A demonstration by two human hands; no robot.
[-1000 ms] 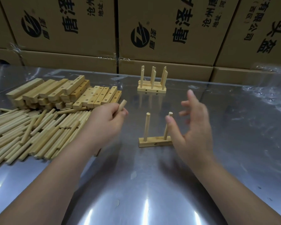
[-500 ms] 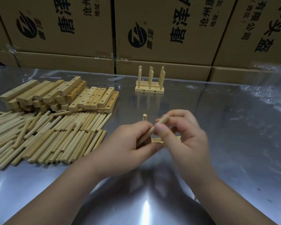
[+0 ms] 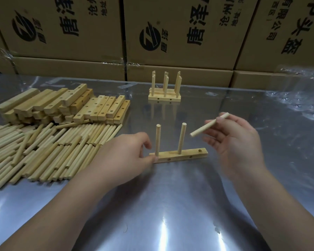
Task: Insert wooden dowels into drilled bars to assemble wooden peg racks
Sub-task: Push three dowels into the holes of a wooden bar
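A drilled wooden bar [image 3: 179, 155] lies on the shiny metal table [image 3: 170, 205] in front of me. Two dowels stand upright in it: a left dowel [image 3: 157, 138] and a middle dowel [image 3: 181, 137]. The hole at the bar's right end [image 3: 200, 150] is empty. My left hand [image 3: 123, 158] pinches the bar's left end. My right hand [image 3: 232, 140] holds a loose dowel [image 3: 209, 124] tilted, up and to the right of the bar.
Loose dowels [image 3: 43, 147] lie in a heap at the left, with stacked drilled bars [image 3: 62, 104] behind them. Finished peg racks [image 3: 164, 91] stand at the back centre. Cardboard boxes [image 3: 170, 33] wall the far edge. Crumpled plastic film [image 3: 297, 104] is at the right.
The loose dowel has passed from my left hand to my right hand, which moved right with it. My left hand has dropped onto the bar's left end.
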